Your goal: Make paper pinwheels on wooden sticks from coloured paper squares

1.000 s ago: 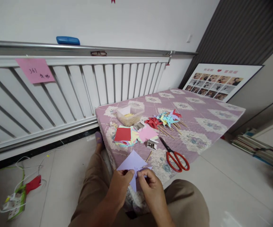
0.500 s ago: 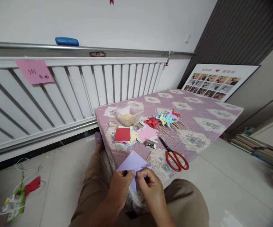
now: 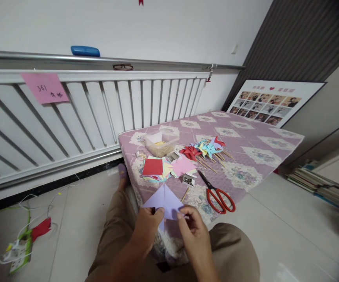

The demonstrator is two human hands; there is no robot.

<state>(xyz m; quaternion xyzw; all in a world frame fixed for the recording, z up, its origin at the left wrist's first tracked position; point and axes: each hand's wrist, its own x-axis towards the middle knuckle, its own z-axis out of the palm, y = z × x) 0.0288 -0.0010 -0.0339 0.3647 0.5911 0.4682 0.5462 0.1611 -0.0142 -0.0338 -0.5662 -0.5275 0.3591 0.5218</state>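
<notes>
Above my lap, close to the table's near edge, is a lavender square of paper [image 3: 172, 201] with a slit running in from its far corner. My left hand [image 3: 150, 223] pinches its left side between thumb and fingers. At the right corner my right hand [image 3: 194, 227] has thumb and fingers closed on the paper. A thin wooden stick [image 3: 184, 194] lies on the cloth just beyond the paper. Past it stands a small open box of metal pins [image 3: 188, 180]. Red-handled scissors [image 3: 216, 194] rest to the right, blades pointing away from me.
Paper pinwheels on sticks [image 3: 207, 149] lie in a pile. Nearby are a stack of coloured paper squares [image 3: 153, 167], pink paper [image 3: 184, 165] and a clear plastic box [image 3: 169, 140]. A white radiator [image 3: 145, 102] runs behind the cloth-covered table [image 3: 263, 156]. A power strip [image 3: 20, 256] lies on the floor.
My right hand has moved right, from the middle of the lavender paper to its right corner. The folded-in part now lies flatter, and the slit shows. My left hand keeps its hold.
</notes>
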